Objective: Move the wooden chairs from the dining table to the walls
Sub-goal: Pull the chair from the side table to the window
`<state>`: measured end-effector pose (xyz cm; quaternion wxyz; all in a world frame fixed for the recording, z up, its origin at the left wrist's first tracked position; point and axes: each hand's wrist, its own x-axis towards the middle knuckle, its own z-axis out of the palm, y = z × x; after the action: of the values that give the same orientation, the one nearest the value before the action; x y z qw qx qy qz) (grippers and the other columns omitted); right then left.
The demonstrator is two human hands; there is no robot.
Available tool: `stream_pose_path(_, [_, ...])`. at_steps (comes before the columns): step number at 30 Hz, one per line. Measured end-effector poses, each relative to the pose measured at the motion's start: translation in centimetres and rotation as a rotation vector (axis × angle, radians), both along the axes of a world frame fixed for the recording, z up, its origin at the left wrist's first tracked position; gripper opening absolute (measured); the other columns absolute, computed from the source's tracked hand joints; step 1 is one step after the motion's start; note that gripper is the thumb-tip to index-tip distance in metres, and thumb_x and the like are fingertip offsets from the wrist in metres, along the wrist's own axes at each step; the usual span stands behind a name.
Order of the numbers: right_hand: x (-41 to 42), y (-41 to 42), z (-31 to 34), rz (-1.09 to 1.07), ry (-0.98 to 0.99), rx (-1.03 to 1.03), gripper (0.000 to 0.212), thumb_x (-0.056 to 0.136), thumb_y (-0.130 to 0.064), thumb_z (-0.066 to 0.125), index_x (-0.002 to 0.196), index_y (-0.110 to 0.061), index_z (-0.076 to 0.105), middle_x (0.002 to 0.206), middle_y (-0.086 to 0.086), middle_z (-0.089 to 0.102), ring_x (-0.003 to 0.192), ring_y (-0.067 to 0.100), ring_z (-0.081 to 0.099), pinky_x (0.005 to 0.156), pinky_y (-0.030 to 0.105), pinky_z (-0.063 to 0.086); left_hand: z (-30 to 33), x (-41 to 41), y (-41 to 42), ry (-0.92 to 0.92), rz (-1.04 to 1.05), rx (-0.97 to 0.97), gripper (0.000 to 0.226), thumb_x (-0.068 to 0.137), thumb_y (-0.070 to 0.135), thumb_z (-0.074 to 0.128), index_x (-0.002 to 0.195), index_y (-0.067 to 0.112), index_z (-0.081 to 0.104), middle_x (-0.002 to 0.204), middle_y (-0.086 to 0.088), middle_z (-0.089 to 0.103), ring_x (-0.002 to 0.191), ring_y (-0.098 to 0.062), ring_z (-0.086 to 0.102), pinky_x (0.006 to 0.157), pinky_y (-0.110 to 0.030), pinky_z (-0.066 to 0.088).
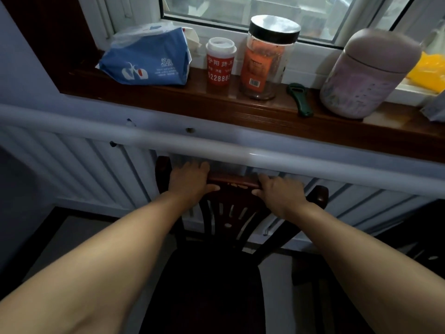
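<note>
Since wooden chair (226, 213) is backing against wall under windowsill (240, 109), left hand (190, 182) and right hand (277, 191) are curling round top rail, steadying placement

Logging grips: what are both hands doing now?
Left hand: gripping the chair's top rail.
Right hand: gripping the same rail.

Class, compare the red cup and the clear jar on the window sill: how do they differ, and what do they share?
The red cup is shorter; the clear jar stands taller and wider. The cup has a white lid, the jar a black one. The cup is opaque red with white print; the jar is see-through, showing an orange label with a barcode. Both stand upright, side by side on the wooden sill, lids on.
</note>
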<state>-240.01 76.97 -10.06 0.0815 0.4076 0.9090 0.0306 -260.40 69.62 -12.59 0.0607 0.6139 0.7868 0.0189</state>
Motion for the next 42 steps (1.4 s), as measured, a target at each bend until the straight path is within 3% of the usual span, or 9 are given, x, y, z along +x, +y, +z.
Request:
stream_pose_path(4, [-0.2,-0.8,-0.2,-0.083,0.044,-0.073,0.045,0.098,-0.041,0.039,0.134,-0.013,0.035,0.124,0.014,0.058,0.108,0.033,0.057,0.069,0.035,0.036,0.1,0.2,-0.7,-0.059,0.041,-0.003,0.058,0.088,0.054,0.049,0.129,0.013,0.043,0.133,-0.013,0.051,0.121,-0.031,0.045,0.098,-0.043,0.036])
stream_pose_path(7, [-0.3,-1.8,0.0,-0.147,0.041,-0.164,0.057,0.094,-0.036,0.049,0.139,-0.012,0.026,0.135,0.017,0.044,0.121,0.034,0.045,0.09,0.042,0.041,0.9,0.2,-1.7,-0.082,0.05,-0.04,0.053,0.092,0.043,0.048,0.136,0.015,0.036,0.137,-0.013,0.045,0.126,-0.031,0.041,0.099,-0.045,0.036])
stream_pose_path(13, [-0.8,-4.0,1.3,-0.102,0.081,-0.257,0.084,0.086,-0.039,0.06,0.149,-0.019,0.007,0.155,0.016,0.01,0.141,0.037,0.012,0.114,0.047,0.019,3.5,0.2,-4.1,-0.118,0.04,-0.138,0.067,0.09,0.038,0.053,0.147,0.018,0.023,0.149,-0.01,0.032,0.135,-0.029,0.032,0.105,-0.044,0.037])
stream_pose_path(15, [-0.9,-5.1,1.9,-0.053,0.123,-0.258,0.085,0.085,-0.04,0.061,0.149,-0.018,0.009,0.155,0.017,0.008,0.142,0.037,0.008,0.114,0.046,0.018,4.4,0.5,-5.4,-0.16,0.072,-0.162,0.068,0.091,0.038,0.052,0.148,0.019,0.021,0.15,-0.008,0.03,0.134,-0.028,0.033,0.105,-0.045,0.038])
stream_pose_path(18, [-0.9,-6.4,2.7,0.01,0.154,-0.249,0.082,0.082,-0.042,0.064,0.145,-0.015,0.02,0.149,0.018,0.019,0.137,0.038,0.017,0.11,0.046,0.025,5.5,1.0,-7.7,-0.21,0.138,-0.193,0.069,0.091,0.04,0.051,0.149,0.018,0.019,0.151,-0.009,0.03,0.134,-0.028,0.035,0.106,-0.045,0.039])
stream_pose_path(25, [-3.1,-9.6,4.0,0.135,0.051,-0.306,0.069,0.082,-0.041,0.063,0.137,-0.013,0.033,0.142,0.019,0.028,0.13,0.038,0.027,0.103,0.046,0.035,7.2,2.2,-15.0,-0.278,0.301,-0.147,0.067,0.089,0.037,0.055,0.146,0.016,0.027,0.146,-0.012,0.04,0.13,-0.028,0.042,0.104,-0.039,0.04])
stream_pose_path(31, [-8.0,-16.3,4.5,0.366,0.005,-0.36,0.069,0.081,-0.039,0.065,0.136,-0.011,0.034,0.138,0.018,0.031,0.128,0.038,0.03,0.102,0.048,0.037,7.6,1.4,-24.8,-0.272,0.493,-0.17,0.057,0.089,0.035,0.056,0.138,0.013,0.038,0.138,-0.012,0.047,0.124,-0.028,0.047,0.098,-0.035,0.043])
stream_pose_path(38, [-13.7,-28.2,5.1,0.675,-0.042,-0.428,0.067,0.085,-0.035,0.063,0.137,-0.01,0.031,0.138,0.016,0.03,0.129,0.035,0.03,0.102,0.043,0.038,8.0,0.6,-39.4,-0.314,0.812,-0.166,0.057,0.089,0.039,0.054,0.139,0.019,0.034,0.125,-0.005,0.051,0.108,-0.021,0.052,0.088,-0.035,0.048])
stream_pose_path(42, [-15.7,-36.3,5.4,0.828,-0.101,-0.401,0.073,0.086,-0.04,0.062,0.141,-0.008,0.026,0.142,0.018,0.026,0.132,0.035,0.028,0.106,0.042,0.035,8.3,1.4,-48.4,-0.303,1.024,-0.142,0.063,0.089,0.039,0.055,0.143,0.021,0.029,0.137,-0.005,0.046,0.122,-0.025,0.048,0.094,-0.037,0.046])
